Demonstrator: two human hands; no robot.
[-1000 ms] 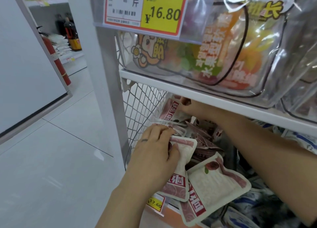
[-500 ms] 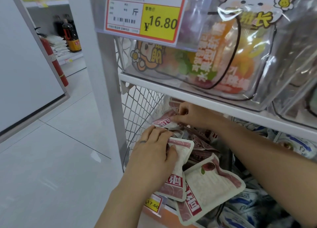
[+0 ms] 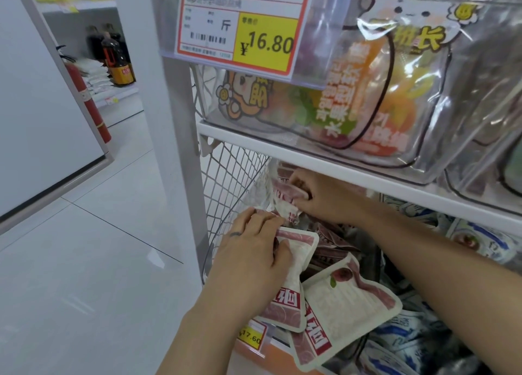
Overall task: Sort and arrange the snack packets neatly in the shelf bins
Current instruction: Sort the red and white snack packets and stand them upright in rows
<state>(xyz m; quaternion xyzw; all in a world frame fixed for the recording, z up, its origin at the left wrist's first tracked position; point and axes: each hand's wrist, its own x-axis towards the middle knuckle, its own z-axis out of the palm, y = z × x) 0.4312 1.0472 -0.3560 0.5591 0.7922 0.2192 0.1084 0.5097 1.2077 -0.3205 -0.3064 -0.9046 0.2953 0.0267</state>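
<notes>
Head view: the left hand grips a white-and-pink snack packet at the front-left of the wire bin, fingers curled over its top edge. The right hand, reaching under the shelf board, pinches a second pink packet at the bin's rear. A third packet lies just beside the first.

- Snack packets: matt film, white with pink bands, faintly grained face, flat sealed edges.
- Blue-and-white packets: shinier film, crinkled.
- Basket wall: white-coated metal wire, smooth.
- Shelf board: looks like white painted metal, smooth, low sheen.
- Upper bin: clear hard plastic, glossy.
- Bags in it: clear soft plastic, strong glare.
- Price tag: printed paper, clear sleeve.
- Floor: pale tiles, polished, reflective.
</notes>
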